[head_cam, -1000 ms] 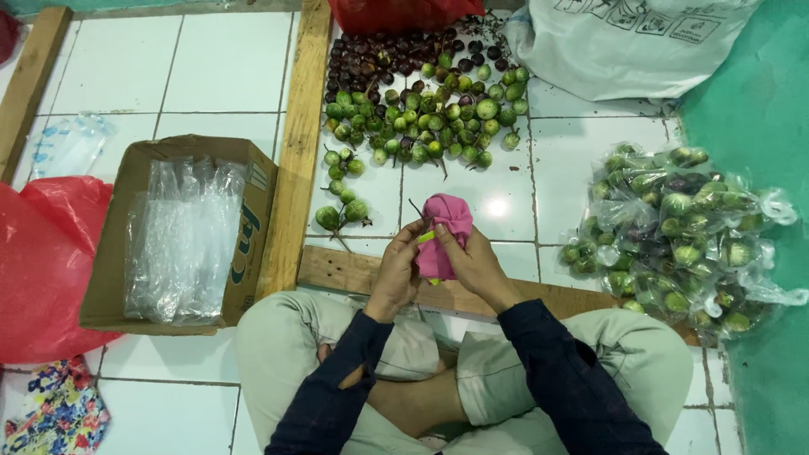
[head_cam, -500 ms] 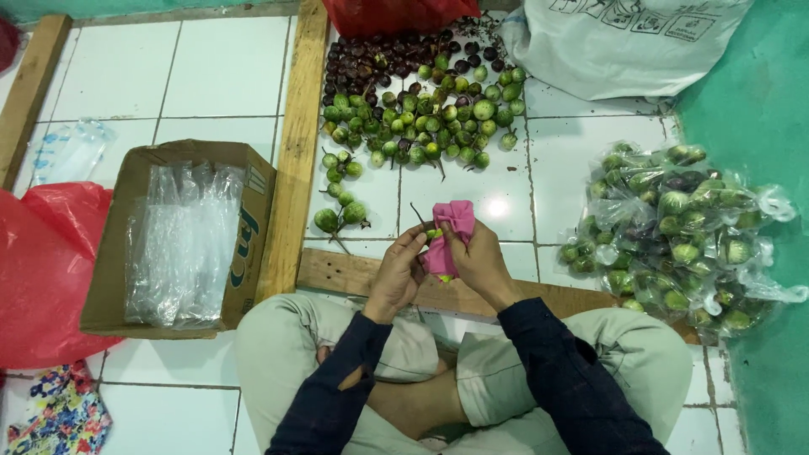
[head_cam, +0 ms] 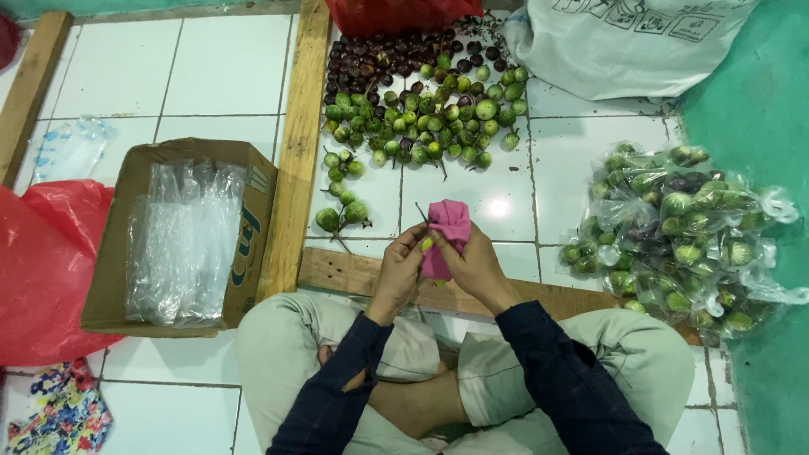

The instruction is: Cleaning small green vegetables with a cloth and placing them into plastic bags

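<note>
Both hands are meeting at the centre of the view, over the wooden plank [head_cam: 354, 271]. The right hand [head_cam: 476, 271] is wrapping a soft pink cloth [head_cam: 447, 234] in its grip; the left hand [head_cam: 400, 268] is pinching a small green fruit [head_cam: 427, 243] against it. The fruit looks light, firm and smooth, best held by its sides. Against half a second ago, hands and cloth are sitting almost unchanged. A fruit pile [head_cam: 421, 109] lies at twelve o'clock, bagged fruit [head_cam: 683, 236] at three.

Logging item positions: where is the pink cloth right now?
Head view, centre: the pink cloth is held between the left hand and right hand, above the wooden plank.
</note>
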